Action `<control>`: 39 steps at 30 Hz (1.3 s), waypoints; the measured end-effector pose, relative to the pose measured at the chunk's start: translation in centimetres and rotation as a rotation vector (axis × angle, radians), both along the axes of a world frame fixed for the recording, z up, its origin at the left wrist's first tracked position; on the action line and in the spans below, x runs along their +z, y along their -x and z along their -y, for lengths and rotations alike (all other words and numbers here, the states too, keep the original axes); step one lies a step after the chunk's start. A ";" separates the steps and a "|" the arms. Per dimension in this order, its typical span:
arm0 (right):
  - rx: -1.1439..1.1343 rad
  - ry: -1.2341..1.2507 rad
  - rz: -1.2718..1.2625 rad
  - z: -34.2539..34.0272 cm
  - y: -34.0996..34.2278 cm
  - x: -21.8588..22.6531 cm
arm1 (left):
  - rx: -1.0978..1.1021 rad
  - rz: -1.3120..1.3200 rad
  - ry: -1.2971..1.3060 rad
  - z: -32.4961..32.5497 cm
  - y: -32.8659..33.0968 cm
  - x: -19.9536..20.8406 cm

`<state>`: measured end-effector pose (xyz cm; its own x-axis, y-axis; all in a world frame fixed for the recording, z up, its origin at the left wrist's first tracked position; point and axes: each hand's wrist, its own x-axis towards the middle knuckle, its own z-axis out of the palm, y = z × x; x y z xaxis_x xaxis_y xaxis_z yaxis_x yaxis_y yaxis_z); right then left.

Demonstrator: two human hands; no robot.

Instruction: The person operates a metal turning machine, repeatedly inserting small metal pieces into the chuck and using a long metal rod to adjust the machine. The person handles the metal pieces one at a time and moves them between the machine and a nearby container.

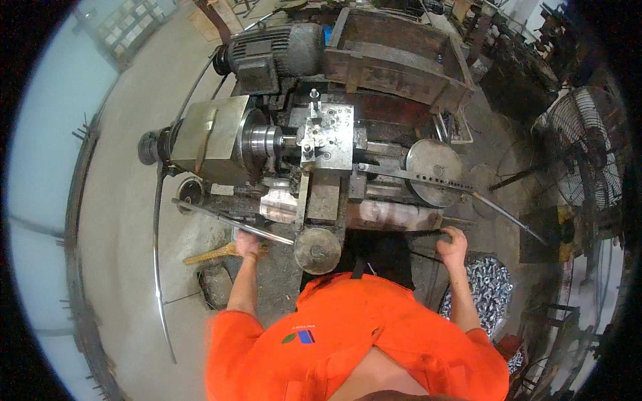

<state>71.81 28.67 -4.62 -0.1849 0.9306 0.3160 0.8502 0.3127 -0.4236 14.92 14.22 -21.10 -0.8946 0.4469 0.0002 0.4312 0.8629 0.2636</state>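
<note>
Floor (pixel 127 200): spreading grey around the lathe (pixel 328 137), which is standing before you.
Left hand (pixel 247 245): overlapping the yellow handle (pixel 210 254), left of the lathe's front; can't tell if gripping.
Right hand (pixel 454 247): showing half-curled at the dark rod (pixel 424 233); can't tell if clamping.
Parts (pixel 487 287): lying heaped below your right forearm.

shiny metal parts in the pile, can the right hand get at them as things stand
Probably yes: nothing visible blocks the way from the right hand to the shiny metal parts nearby, though they seem to lie lower, so it would likely have to reach down.
</note>
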 end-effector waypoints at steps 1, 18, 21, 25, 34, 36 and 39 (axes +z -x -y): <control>0.008 0.020 -0.007 -0.1 0.7 0.5 | -0.116 -0.013 0.039 0.7 1.0 -1.0; 0.880 -0.189 -0.254 -10.7 27.3 15.6 | -0.282 0.023 0.087 5.1 10.1 18.7; 0.839 -0.101 -0.047 -10.7 34.5 15.3 | -0.121 -0.310 -0.210 11.3 12.1 24.4; 0.692 0.044 0.272 -10.6 39.3 14.6 | -0.033 -0.395 -0.139 18.7 13.8 23.9; 0.786 0.286 0.408 -10.9 40.1 16.1 | 0.292 -0.203 0.281 19.6 19.0 22.7; 0.788 0.276 0.382 -10.7 40.4 15.8 | 0.303 -0.194 0.245 20.0 19.0 22.4; 0.814 0.228 0.384 -11.3 40.1 15.3 | 0.342 -0.171 0.184 17.9 16.0 22.4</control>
<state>31.69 39.94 10.70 -0.8625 0.5002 -0.0764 0.4998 0.8186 -0.2830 -1.12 -3.64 1.31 -0.9854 0.1310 0.1089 0.1362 0.9898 0.0412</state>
